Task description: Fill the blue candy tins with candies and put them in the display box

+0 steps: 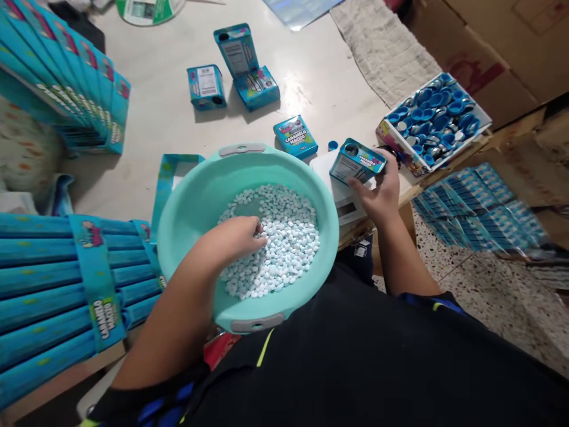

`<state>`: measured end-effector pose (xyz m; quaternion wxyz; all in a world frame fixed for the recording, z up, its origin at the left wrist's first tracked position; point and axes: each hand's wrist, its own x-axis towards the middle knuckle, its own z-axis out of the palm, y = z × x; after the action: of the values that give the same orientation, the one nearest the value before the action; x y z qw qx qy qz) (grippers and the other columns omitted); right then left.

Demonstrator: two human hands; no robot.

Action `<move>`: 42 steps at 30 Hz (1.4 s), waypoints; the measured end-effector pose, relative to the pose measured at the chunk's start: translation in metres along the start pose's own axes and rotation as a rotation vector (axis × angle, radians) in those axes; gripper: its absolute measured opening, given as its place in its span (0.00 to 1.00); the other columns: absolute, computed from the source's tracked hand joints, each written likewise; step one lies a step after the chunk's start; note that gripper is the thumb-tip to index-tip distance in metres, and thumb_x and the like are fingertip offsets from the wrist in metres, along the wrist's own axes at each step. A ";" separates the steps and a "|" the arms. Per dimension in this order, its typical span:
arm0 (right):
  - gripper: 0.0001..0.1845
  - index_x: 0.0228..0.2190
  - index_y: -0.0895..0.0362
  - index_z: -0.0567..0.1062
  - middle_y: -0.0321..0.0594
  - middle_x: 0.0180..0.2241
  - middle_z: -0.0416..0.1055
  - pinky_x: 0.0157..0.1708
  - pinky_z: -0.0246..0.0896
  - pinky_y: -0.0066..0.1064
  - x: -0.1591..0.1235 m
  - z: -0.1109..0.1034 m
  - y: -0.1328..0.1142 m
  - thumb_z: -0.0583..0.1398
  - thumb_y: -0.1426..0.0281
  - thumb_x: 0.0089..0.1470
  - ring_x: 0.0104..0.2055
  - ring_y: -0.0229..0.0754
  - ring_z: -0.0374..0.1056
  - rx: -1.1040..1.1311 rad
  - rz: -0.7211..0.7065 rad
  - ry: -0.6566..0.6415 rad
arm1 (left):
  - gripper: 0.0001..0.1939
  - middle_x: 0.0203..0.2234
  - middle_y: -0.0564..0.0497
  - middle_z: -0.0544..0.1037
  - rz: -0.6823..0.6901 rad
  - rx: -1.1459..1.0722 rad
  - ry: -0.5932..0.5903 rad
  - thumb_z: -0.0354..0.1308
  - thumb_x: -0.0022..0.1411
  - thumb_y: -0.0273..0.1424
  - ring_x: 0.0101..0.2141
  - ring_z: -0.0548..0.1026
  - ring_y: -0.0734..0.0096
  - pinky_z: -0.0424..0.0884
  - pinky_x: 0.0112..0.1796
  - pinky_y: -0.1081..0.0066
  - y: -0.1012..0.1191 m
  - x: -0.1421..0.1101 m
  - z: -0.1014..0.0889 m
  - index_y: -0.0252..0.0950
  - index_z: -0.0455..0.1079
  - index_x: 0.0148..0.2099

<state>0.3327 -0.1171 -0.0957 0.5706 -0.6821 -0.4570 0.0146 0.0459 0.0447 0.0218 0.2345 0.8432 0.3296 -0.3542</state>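
My left hand [240, 237] reaches into a turquoise basin [182, 207] of small white and pale-blue candies [284, 267]. Its fingers are curled closed among the candies, partly hidden. My right hand [384, 193] grips a small blue candy box [355, 163] by its right side, thumb in front. The box is tilted, with a dark round hole on its top face, over a white scale [324, 169] with a dark display. A loose blue cap [333, 145] lies behind the box. Another blue box [296, 136] lies flat between basin and scale.
Farther back are a blue box [207, 87] and two stacked ones [256, 88]. A carton of blue caps [386, 133] sits at the right table edge beside a cloth [382, 47]. Blue packaging stacks [40, 279] crowd the left. Wrapped blue packs [480, 207] are at far right.
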 end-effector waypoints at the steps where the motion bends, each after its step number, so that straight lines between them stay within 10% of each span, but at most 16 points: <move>1: 0.44 0.63 0.48 0.62 0.49 0.58 0.71 0.61 0.70 0.58 -0.002 -0.004 0.000 0.66 0.41 0.54 0.61 0.56 0.72 -0.019 -0.020 0.002 | 0.09 0.37 0.43 0.82 -0.001 -0.004 0.002 0.56 0.63 0.37 0.35 0.78 0.56 0.62 0.31 0.64 0.001 -0.001 -0.001 0.37 0.72 0.39; 11: 0.22 0.55 0.47 0.66 0.41 0.46 0.73 0.54 0.71 0.55 -0.025 -0.025 0.033 0.53 0.49 0.68 0.48 0.47 0.76 -0.053 0.084 0.390 | 0.07 0.33 0.47 0.82 0.112 -0.059 0.079 0.56 0.61 0.34 0.33 0.77 0.59 0.64 0.32 0.65 -0.001 -0.001 -0.001 0.38 0.73 0.34; 30: 0.20 0.44 0.51 0.71 0.38 0.38 0.74 0.44 0.73 0.44 -0.017 -0.022 0.045 0.55 0.48 0.65 0.37 0.42 0.75 -0.016 0.200 0.424 | 0.09 0.36 0.46 0.80 0.254 -0.080 0.211 0.54 0.65 0.34 0.37 0.77 0.61 0.68 0.37 0.64 0.002 -0.006 -0.004 0.38 0.74 0.39; 38: 0.47 0.64 0.47 0.61 0.47 0.56 0.71 0.56 0.72 0.53 -0.018 -0.008 0.009 0.64 0.37 0.52 0.57 0.53 0.73 0.060 0.053 0.004 | 0.06 0.38 0.46 0.81 0.228 -0.082 0.170 0.54 0.65 0.30 0.38 0.77 0.61 0.68 0.37 0.65 0.004 -0.005 -0.002 0.37 0.72 0.39; 42: 0.40 0.56 0.51 0.69 0.44 0.48 0.75 0.53 0.75 0.53 0.000 -0.008 -0.005 0.69 0.43 0.50 0.50 0.53 0.76 0.023 0.030 -0.077 | 0.06 0.41 0.45 0.80 0.240 -0.051 0.185 0.55 0.66 0.30 0.41 0.77 0.60 0.68 0.40 0.65 0.003 -0.004 0.003 0.36 0.73 0.41</move>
<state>0.3345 -0.1236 -0.0891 0.5600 -0.6812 -0.4683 0.0545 0.0445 0.0394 0.0233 0.2654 0.8993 0.2555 -0.2356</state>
